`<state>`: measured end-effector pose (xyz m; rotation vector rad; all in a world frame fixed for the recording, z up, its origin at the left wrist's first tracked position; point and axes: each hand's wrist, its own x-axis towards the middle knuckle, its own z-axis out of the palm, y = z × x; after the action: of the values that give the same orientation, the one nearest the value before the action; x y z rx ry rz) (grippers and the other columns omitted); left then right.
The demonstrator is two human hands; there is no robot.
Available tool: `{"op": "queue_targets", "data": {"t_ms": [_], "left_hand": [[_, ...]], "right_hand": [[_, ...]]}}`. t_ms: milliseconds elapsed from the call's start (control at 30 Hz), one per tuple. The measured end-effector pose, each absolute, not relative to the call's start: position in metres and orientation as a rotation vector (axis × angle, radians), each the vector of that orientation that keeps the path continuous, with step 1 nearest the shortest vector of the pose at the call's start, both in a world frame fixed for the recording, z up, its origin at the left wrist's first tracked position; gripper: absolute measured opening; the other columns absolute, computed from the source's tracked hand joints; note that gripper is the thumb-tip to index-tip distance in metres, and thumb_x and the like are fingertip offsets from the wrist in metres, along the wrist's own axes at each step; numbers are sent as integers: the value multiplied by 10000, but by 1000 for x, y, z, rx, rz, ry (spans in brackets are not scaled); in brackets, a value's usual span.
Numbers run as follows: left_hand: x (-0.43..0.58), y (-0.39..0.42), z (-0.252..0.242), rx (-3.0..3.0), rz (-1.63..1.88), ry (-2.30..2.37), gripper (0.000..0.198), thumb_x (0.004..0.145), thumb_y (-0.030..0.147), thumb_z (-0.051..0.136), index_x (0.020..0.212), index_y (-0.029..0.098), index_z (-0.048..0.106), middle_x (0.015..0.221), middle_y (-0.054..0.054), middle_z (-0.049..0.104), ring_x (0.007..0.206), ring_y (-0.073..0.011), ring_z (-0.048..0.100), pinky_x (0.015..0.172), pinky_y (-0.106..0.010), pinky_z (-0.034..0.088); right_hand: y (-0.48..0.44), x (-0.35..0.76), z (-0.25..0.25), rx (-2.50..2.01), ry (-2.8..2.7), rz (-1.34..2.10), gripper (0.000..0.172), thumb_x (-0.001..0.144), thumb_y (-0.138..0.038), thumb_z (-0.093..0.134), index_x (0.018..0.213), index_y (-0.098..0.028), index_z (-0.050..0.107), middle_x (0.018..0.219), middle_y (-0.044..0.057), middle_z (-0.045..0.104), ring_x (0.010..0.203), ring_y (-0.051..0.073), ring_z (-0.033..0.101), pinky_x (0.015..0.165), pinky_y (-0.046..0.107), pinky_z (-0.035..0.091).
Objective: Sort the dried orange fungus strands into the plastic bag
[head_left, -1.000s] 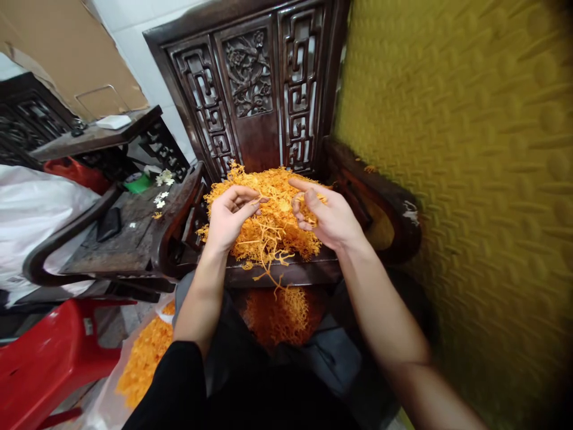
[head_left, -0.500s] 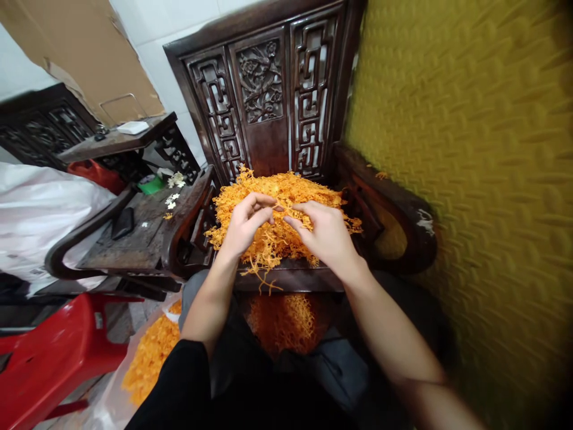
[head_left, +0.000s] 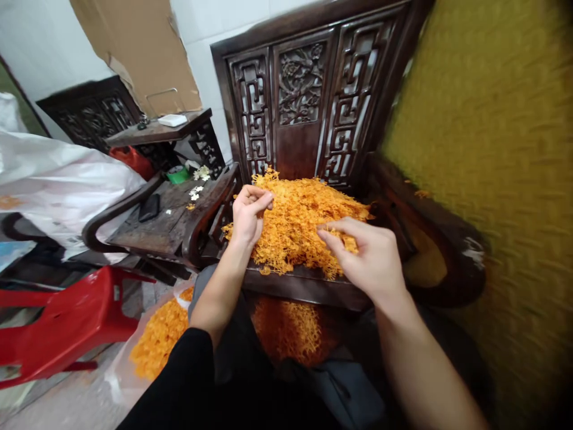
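A heap of orange, lacy, branching pieces (head_left: 304,221) is piled on the seat of a dark carved wooden chair (head_left: 308,288). Over the heap's left side is my left hand (head_left: 248,216), its thumb and fingertips pinched together; whatever is between them is too small to make out. My right hand (head_left: 373,254) is in front of the heap's right side, thumb and fingers pinching what looks like a thin orange strand (head_left: 332,229). The hands are well apart.
To the left, another wooden chair (head_left: 156,233) bears a dark phone-like object (head_left: 149,207), green tape (head_left: 178,174) and small pale pieces (head_left: 197,192). A red plastic stool (head_left: 85,316) stands near a clear bag of orange pieces (head_left: 161,337). A yellow textured wall (head_left: 492,149) borders the right.
My hands were close together over the heap and have moved apart, the right one toward me and rightward. Orange strands hanging over the seat's front edge no longer show. The view has shifted left.
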<state>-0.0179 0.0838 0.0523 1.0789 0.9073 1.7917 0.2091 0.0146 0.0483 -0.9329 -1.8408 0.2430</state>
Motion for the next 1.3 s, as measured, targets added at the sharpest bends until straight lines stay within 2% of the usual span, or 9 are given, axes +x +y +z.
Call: {"op": "queue_targets", "data": {"t_ms": [200,300,433,600,800,933,1033,1167,1300], "left_hand": [[-2,56,60,1312,1393,750,351,655,355,916,751,226,603,733,-6,689,565,-102,585,543,-271,502],[10,49,62,1318,1237,744,355,634,365,932,720,220,620,687,-8,683,540,-109,584,526,-283,504],[3,48,69,1263,1242,703,373,620,312,955,681,201,604,629,-2,654,505,-92,558,474,-248,440],[-43,37,92,1292,1629,667,361,627,242,950,669,199,594,643,18,675,517,-79,564,438,-197,368],[-29,20,92,1589,896,832,191,705,148,864,695,166,674,719,0,733,619,-101,639,567,-228,472],[-7,19,89,1687,779,926,142,717,148,812,679,162,676,701,19,708,656,-102,627,646,-247,481],[-4,17,87,1760,724,1035,123,704,143,786,656,158,674,682,14,694,650,-110,608,644,-258,461],[-2,13,84,1804,718,1054,105,709,154,781,668,159,685,699,3,707,671,-123,625,658,-272,474],[5,12,84,1826,792,1054,111,726,162,773,678,154,673,699,10,702,663,-120,625,655,-271,483]], "right_hand": [[20,215,59,-945,-1779,326,452,962,-349,688,1397,-227,701,1191,81,797,959,267,773,898,426,609],[20,210,55,-877,-2012,140,514,1000,-295,598,1506,-206,604,1136,95,797,925,243,747,878,398,600],[23,215,44,-844,-2073,-99,329,982,-190,525,1201,-198,771,967,104,781,874,244,719,781,386,584],[29,236,45,-845,-1745,-57,170,908,-147,667,1013,-237,767,953,72,792,867,242,747,802,406,598],[10,212,64,-708,-1782,416,68,933,-203,705,996,-222,687,1421,95,693,1272,273,693,1067,486,555],[9,198,58,-707,-1841,445,95,914,-131,663,962,-209,642,1107,71,773,1037,231,746,923,417,593],[11,205,55,-695,-1572,335,120,881,-112,664,896,-222,619,914,25,700,873,194,706,787,358,586],[9,213,60,-712,-1412,465,94,924,-187,679,913,-234,599,1009,31,705,825,169,693,675,311,570],[4,212,59,-685,-1864,532,54,895,-185,689,879,-215,646,1022,45,746,932,212,710,825,377,581]]}}
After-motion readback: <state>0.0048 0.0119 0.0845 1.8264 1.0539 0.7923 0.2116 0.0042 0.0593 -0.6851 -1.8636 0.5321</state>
